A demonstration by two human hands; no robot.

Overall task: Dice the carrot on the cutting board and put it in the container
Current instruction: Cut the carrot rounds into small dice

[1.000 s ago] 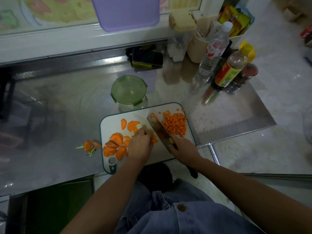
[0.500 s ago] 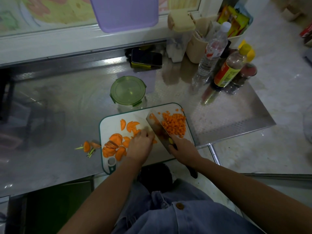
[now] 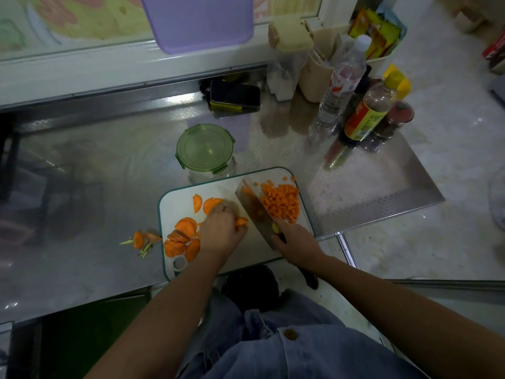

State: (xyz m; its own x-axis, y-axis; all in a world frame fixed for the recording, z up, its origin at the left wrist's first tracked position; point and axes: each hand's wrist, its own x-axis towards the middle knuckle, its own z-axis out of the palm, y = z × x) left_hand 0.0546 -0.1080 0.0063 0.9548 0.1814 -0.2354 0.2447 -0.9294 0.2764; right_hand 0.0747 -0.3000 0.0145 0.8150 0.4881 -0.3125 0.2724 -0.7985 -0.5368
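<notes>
Head view, left fingers (image 3: 225,213) curled on carrot slices (image 3: 241,222), right fingers (image 3: 282,228) gripping knife (image 3: 252,205)

The picture is dim and grey-blue. Weak light comes from the window (image 3: 68,28) side, beyond the far edge of the steel bench (image 3: 82,173). It leaves 1 glare streak near that edge and smeared reflections below the bottles (image 3: 344,86). The diced carrot (image 3: 281,203) stays vivid. Straight lines bow toward the corners, and the denim shirt (image 3: 300,356) at the bottom looks soft.
</notes>
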